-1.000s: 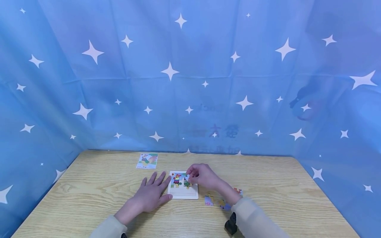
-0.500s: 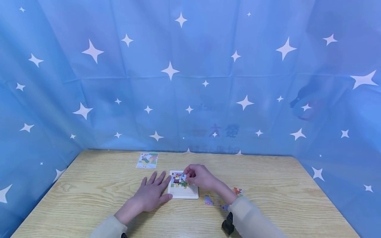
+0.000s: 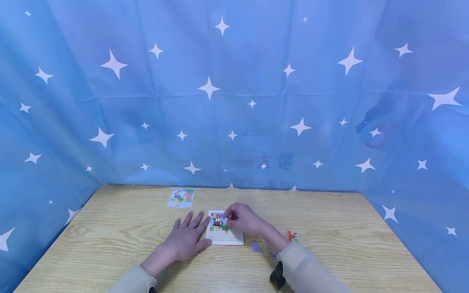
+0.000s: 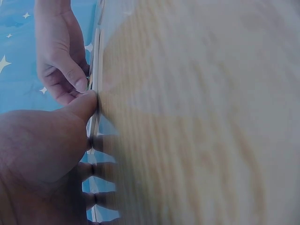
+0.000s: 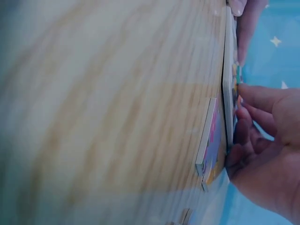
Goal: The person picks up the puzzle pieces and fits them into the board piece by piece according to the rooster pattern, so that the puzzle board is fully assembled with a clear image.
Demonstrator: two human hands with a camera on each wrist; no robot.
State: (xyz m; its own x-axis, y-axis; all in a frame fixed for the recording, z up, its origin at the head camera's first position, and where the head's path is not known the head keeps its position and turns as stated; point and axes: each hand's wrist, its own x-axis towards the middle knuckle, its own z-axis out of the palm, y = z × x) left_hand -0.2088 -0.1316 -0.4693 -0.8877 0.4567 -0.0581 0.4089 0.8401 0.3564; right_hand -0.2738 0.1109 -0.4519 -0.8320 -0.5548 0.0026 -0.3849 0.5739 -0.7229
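White square tray (image 3: 228, 239) on pale wood-grain surface (image 3: 128, 228): upper part bears rooster-picture jigsaw pieces (image 3: 217, 220), lower part bare. Left hand (image 3: 186, 240): spread flat, thumb at tray edge, grasping nothing. Right hand (image 3: 245, 219): pinches a pale-blue piece (image 3: 224, 219) over the tray. Unplaced: multicoloured loose pieces (image 3: 257, 246), right of tray.

Head view: looks forward and down from above the bench (image 3: 128, 232), well back; covers the curtain (image 3: 220, 112), puzzle tray (image 3: 226, 244), left grip (image 3: 185, 242) and right grip (image 3: 246, 217). Left wrist view: low, close behind the left grip, turned sideways, facing the tray edge. Right wrist view: likewise low and sideways, close to the right grip. Both wrist views share the tray edge and parts of both grips
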